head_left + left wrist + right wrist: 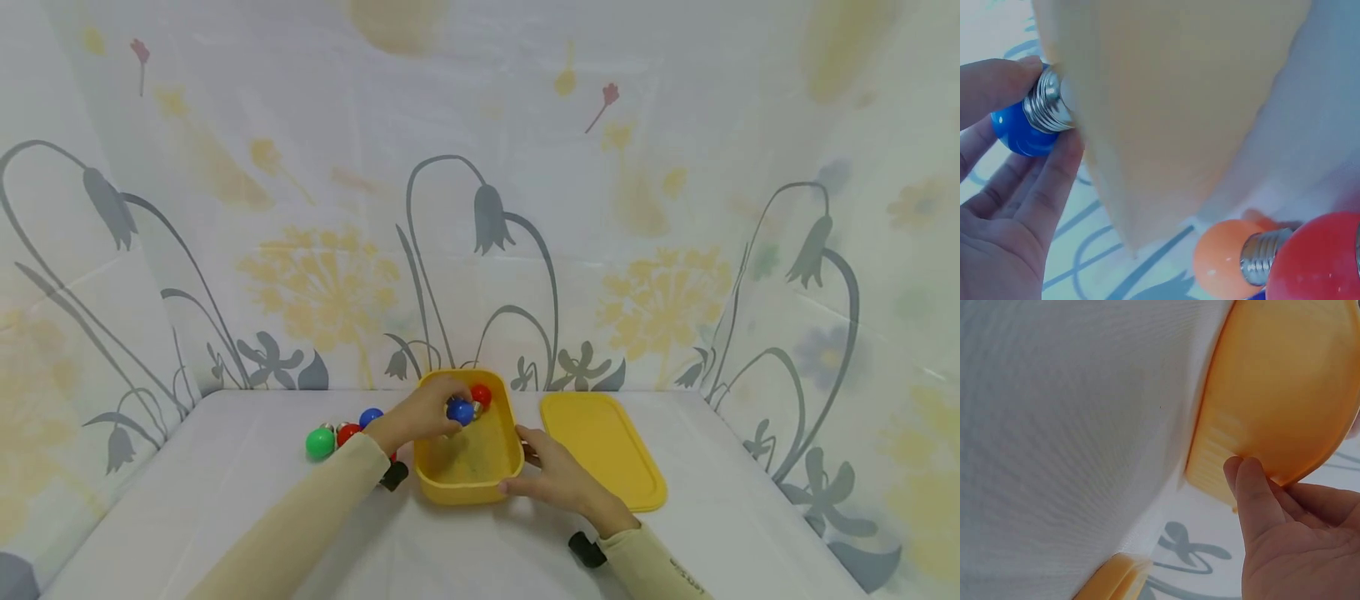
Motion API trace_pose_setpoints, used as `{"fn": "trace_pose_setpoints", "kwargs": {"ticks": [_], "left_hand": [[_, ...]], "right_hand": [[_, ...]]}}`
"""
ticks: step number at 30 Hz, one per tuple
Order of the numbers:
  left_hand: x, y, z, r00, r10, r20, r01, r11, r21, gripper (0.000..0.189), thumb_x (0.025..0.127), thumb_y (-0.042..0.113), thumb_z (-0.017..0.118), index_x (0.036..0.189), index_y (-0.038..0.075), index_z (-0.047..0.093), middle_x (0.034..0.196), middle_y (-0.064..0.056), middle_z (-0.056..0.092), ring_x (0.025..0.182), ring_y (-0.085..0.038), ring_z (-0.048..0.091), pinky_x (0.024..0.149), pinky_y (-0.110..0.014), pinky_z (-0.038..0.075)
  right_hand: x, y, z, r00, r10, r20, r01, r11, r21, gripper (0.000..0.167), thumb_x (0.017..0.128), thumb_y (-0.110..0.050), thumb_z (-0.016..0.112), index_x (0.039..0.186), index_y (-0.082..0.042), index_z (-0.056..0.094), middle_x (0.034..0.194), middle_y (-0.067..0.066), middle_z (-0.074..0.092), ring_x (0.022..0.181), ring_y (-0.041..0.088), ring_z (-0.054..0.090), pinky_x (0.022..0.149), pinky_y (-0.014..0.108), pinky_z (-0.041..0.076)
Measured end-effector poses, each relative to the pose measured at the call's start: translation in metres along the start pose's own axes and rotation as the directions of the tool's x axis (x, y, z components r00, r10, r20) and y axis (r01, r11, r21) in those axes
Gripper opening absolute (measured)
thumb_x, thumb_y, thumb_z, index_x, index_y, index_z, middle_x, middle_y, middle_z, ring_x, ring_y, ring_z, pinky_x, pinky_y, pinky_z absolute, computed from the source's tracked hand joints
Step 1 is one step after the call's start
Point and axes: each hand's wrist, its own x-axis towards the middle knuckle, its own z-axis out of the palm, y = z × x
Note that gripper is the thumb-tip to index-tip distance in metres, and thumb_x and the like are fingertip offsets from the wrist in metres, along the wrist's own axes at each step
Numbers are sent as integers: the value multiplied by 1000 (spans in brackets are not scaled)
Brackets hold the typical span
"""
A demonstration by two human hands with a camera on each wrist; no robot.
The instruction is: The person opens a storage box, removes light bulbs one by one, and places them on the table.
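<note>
My left hand (432, 410) reaches over the left rim of a yellow plastic container (469, 493). Thumb and fingers pinch a blue light bulb (461, 412) inside it; in the left wrist view this blue bulb (1025, 128) shows its silver screw base pointing at the container wall. A red bulb (481, 396) lies at the container's far end, close by the blue one. My right hand (558, 475) holds the container's near right corner from outside, fingers along the right wall and thumb at the front. In the right wrist view, fingertips (1250, 472) touch the outer wall.
Left of the container lie several loose bulbs: a green one (320, 443), a red one (348, 433), a blue one (371, 417) and an orange one (1225, 259), partly behind the left arm. A yellow lid (603, 450) lies flat on the right. Patterned cloth (480, 292) hangs behind.
</note>
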Motion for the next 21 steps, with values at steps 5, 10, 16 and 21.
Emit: {"fn": "trace_pose_setpoints", "kwargs": {"ticks": [5, 10, 16, 21], "left_hand": [[-15, 4, -8, 996, 35, -77, -35, 999, -6, 33, 79, 10, 76, 110, 12, 63, 109, 0, 57, 98, -18, 51, 88, -34, 50], [-35, 8, -17, 990, 25, -142, -32, 998, -48, 35, 79, 9, 77, 111, 10, 62, 106, -1, 57, 95, -18, 55, 84, -33, 53], [-61, 5, -28, 979, -12, -204, -4, 997, -76, 38, 77, 7, 78, 111, 8, 62, 106, -2, 57, 95, -18, 55, 80, -32, 55], [-82, -4, -35, 964, -46, -263, 24, 996, -89, 38, 76, 6, 78, 111, 8, 62, 107, -3, 57, 95, -20, 57, 80, -33, 55]], "right_hand": [[-1, 0, 0, 1000, -5, 0, 5, 1000, 9, 97, 76, -46, 77, 147, 0, 29, 148, 16, 36, 128, 32, 46, 103, 45, 40], [0, -1, -1, 1000, -19, -3, 19, 1000, 6, 96, 77, -45, 77, 147, 1, 29, 147, 17, 37, 127, 33, 46, 102, 45, 40], [-1, -2, 0, 1000, 1, -3, -1, 1000, 7, 99, 75, -46, 77, 147, 1, 29, 148, 17, 36, 128, 33, 46, 102, 45, 40], [-1, -3, -1, 1000, 1, -3, -1, 1000, -11, 100, 75, -48, 77, 147, 0, 28, 148, 16, 36, 127, 32, 46, 102, 44, 41]]}}
